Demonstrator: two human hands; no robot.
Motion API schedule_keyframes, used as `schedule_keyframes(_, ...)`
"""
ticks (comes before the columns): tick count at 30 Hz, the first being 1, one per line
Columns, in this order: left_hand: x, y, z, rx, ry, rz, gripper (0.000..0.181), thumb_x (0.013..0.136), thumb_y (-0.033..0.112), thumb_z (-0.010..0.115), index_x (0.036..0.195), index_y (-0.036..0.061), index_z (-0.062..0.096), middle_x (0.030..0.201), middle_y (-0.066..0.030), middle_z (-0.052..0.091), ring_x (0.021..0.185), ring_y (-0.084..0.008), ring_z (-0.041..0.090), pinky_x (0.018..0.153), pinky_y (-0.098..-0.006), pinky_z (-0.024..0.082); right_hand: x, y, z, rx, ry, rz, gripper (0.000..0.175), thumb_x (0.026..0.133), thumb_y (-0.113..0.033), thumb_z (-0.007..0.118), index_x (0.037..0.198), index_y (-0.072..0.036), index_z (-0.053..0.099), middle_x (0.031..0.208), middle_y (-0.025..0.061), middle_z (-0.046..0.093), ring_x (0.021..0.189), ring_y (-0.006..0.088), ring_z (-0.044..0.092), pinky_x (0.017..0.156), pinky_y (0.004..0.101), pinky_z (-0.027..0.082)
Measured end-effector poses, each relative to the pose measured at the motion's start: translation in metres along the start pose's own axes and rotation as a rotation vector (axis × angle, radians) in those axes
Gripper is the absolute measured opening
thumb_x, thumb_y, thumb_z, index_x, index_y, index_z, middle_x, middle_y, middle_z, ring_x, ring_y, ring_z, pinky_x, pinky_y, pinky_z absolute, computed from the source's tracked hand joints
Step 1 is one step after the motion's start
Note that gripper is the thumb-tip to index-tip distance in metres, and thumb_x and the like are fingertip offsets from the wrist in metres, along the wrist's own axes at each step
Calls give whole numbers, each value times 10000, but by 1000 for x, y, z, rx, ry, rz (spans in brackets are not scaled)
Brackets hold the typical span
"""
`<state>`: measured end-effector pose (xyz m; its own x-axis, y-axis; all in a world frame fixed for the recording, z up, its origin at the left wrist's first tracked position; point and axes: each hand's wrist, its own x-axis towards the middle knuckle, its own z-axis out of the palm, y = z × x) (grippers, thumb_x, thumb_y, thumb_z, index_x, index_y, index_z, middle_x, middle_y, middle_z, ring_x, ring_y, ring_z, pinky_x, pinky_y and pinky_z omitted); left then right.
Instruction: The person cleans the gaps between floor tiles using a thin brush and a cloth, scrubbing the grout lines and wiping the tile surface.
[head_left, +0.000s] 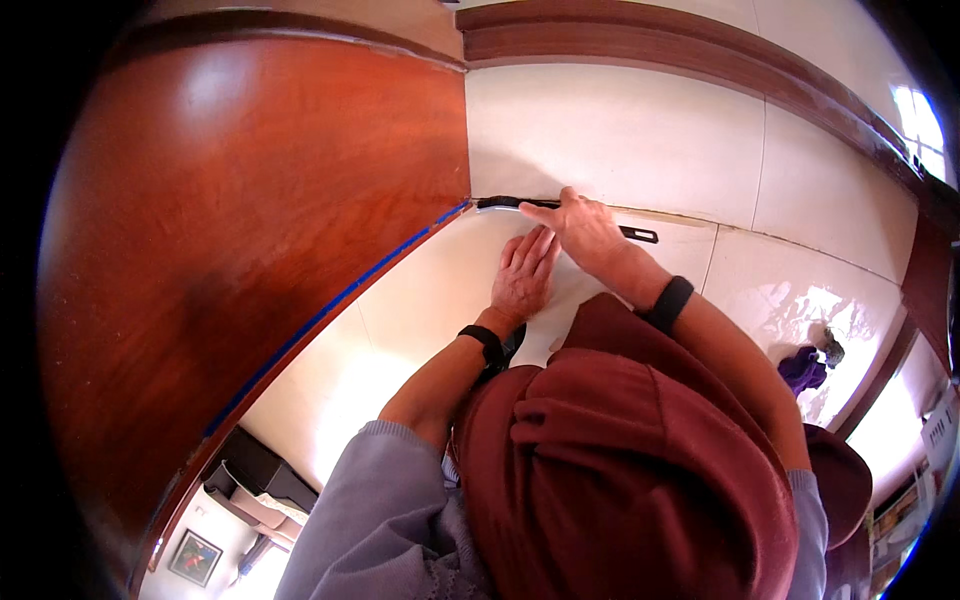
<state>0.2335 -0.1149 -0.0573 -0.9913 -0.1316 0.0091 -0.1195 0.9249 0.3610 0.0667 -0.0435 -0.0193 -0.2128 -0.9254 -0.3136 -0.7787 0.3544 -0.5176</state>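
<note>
A long, thin black tool (639, 235) with a slotted handle end lies along the joint where the pale floor tiles meet the white wall tiles. Its far end, dark with a pale edge, reaches the corner beside the reddish-brown wooden panel (300, 202). Over the middle of this tool is my right hand (592, 232), its fingers bent around it and partly hiding it. My left hand (523, 281) rests close by, palm down with fingers extended towards the tool, and its fingertips are partly covered by the right hand.
Blue tape (322, 315) runs along the panel's lower edge. A purple cloth (802, 371) lies on the wet-looking floor at the right, beside a small grey clump (832, 349). A dark wooden rail (645, 45) crosses the wall above. A framed picture (196, 557) hangs at lower left.
</note>
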Motion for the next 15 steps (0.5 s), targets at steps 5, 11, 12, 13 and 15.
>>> schedule_keyframes(5,0,-3,-2,-13,23,9,517,729,86,539,1238,8,490,1338,-118,441,1246,-247,413,1012,-436,316,-17,22,-23,31,-98,1,416,881,-159,499,1290,-231,490,892,168,550,764,297,637,641,381,528)
schedule_keyframes(11,-1,-2,9,-23,70,18,501,745,68,531,1243,34,495,1336,-105,447,1243,-241,417,1018,-418,316,10,-3,-6,-6,-66,17,478,856,-115,529,1312,-251,478,861,152,563,837,277,622,682,363,526)
schedule_keyframes(12,-2,-1,4,-25,63,9,501,745,68,531,1243,34,495,1336,-105,447,1243,-241,417,1018,-418,316,2,4,-6,0,-75,13,478,856,-115,529,1312,-251,478,861,152,563,837,277,622,682,363,526)
schedule_keyframes(13,-1,-1,-1,-23,27,-9,488,751,69,527,1238,38,501,1335,-102,449,1241,-238,418,1019,-416,315,-10,15,-7,23,-50,-6,493,853,-89,523,1316,-253,475,861,154,564,819,275,620,681,364,522)
schedule_keyframes(15,3,-1,-3,-19,4,-28,476,758,70,522,1233,43,507,1333,-98,451,1239,-235,420,1021,-414,315,-39,42,-20,32,-37,-9,511,851,-45,504,1314,-260,483,846,158,564,761,272,618,654,368,517)
